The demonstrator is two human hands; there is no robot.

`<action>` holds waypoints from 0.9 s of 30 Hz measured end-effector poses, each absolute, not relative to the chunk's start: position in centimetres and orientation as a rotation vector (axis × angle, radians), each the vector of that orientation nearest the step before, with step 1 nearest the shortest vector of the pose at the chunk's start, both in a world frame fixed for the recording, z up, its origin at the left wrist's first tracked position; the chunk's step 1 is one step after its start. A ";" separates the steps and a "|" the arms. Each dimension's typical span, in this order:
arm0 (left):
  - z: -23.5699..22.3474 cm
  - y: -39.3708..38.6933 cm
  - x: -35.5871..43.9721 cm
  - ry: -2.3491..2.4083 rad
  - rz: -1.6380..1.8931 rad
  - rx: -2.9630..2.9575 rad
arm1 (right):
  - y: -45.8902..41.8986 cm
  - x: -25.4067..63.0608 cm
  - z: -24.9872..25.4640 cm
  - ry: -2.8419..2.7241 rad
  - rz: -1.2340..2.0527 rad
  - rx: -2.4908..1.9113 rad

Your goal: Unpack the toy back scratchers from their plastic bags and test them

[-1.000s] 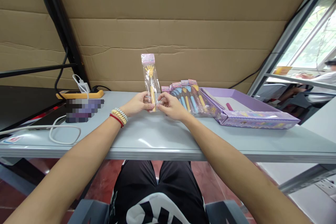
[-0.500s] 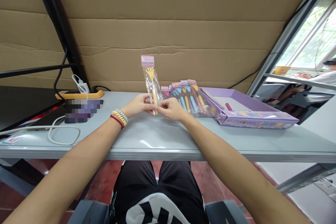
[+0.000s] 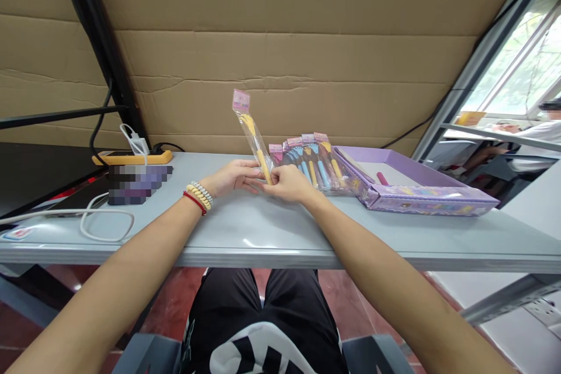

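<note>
My right hand pinches the lower end of a yellow back scratcher with a hand-shaped head, sealed in a clear plastic sleeve with a pink header card. The packet leans up and to the left above the table. Close beside its lower end is my left hand, fingers apart and holding nothing; whether a fingertip touches the sleeve I cannot tell. Just behind my right hand lies a fanned row of similar packets, with blue, yellow and pink pieces inside.
To the right, an open purple cardboard box holds a pink piece. A yellow power strip, a blurred-out object and a white cable lie left on the grey table. A cardboard panel stands behind.
The packet has turned on its axis and tilted further left, its lower end shifting right. My left hand has let go of it and its fingers have spread.
</note>
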State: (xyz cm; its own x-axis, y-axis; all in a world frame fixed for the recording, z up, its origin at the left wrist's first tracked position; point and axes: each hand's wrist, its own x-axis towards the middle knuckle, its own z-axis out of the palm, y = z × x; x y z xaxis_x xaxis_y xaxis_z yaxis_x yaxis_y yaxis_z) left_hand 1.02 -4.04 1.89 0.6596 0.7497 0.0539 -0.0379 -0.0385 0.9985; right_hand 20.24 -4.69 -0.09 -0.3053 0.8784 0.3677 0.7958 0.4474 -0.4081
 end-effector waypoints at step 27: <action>1.7 -3.9 0.9 0.987 0.683 1.681 | -3.5 21.5 0.1 -1.910 0.024 -2.014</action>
State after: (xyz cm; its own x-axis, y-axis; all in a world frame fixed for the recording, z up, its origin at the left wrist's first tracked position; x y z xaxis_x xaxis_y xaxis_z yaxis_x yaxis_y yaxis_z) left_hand 0.93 -3.88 1.72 0.5019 0.8646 -0.0236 0.2824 -0.1380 0.9493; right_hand 21.54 -3.48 0.15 0.0842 0.9685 0.2342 0.9624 -0.0181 -0.2710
